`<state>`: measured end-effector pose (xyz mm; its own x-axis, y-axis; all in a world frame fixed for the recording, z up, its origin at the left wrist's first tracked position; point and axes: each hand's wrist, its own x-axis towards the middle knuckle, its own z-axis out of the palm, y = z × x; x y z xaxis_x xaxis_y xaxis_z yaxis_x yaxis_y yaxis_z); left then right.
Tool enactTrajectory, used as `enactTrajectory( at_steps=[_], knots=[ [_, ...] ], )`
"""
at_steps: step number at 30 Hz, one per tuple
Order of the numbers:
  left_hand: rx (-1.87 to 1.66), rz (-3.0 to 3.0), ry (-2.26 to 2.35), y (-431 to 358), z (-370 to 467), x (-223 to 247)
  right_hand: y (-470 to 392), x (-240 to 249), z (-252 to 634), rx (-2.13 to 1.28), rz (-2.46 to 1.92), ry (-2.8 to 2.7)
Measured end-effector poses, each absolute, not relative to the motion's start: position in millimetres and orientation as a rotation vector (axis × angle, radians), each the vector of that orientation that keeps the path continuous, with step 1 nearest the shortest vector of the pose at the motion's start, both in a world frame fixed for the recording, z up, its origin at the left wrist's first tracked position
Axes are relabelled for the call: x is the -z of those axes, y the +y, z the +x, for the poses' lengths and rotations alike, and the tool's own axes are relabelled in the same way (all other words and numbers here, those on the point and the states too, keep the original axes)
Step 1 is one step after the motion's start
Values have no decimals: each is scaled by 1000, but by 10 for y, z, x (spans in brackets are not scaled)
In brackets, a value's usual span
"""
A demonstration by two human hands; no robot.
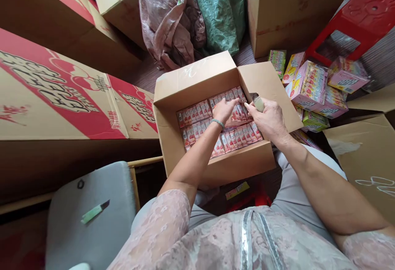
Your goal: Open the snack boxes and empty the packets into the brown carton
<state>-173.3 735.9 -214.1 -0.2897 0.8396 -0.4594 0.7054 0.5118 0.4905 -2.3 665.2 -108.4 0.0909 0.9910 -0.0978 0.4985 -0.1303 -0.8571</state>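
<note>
An open cardboard carton [247, 168] stands in front of me, packed with rows of clear-wrapped packs [239, 139] of small red and white sachets. Inside it, my left hand [224, 109] rests on a pack in the far right part, fingers stretched out towards the right; the undersides of the fingers are hidden. My right hand [270, 120] is over the carton's right wall, closed around a small knife [258, 104] with a pale greenish handle and a dark end. Its thumb and fingertips are close to the same pack.
On the left, a grey seat [108, 188] bears another green-handled knife [92, 213]. Large printed cartons [61, 93] stand beyond it. Sacks [212, 11] lie at the back. To the right are stacked candy boxes [310, 85], a red stool [367, 15] and another open carton [367, 151].
</note>
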Motion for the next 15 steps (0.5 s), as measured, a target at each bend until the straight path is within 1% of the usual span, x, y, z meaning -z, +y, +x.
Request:
enactTrajectory(
  at_steps=[3, 5, 7, 10, 15],
  knots=[
    [-365, 1266, 2129, 7290, -1727, 2167, 6662, 1067, -70, -959, -1730, -1469],
    [-316, 1209, 2207, 7274, -1670, 2230, 6674, 1069, -55, -955, -1751, -1458],
    [-273, 1210, 2179, 7300, -1542, 2288, 6692, 1082, -12, -940, -1762, -1455],
    [-295, 1283, 2100, 7427, -1268, 2323, 6724, 1110, 66, -901, -1769, -1460],
    [-261, 1285, 2169, 7692, -946, 2352, 6772, 1150, 152, -881, -1773, -1452]
  ],
)
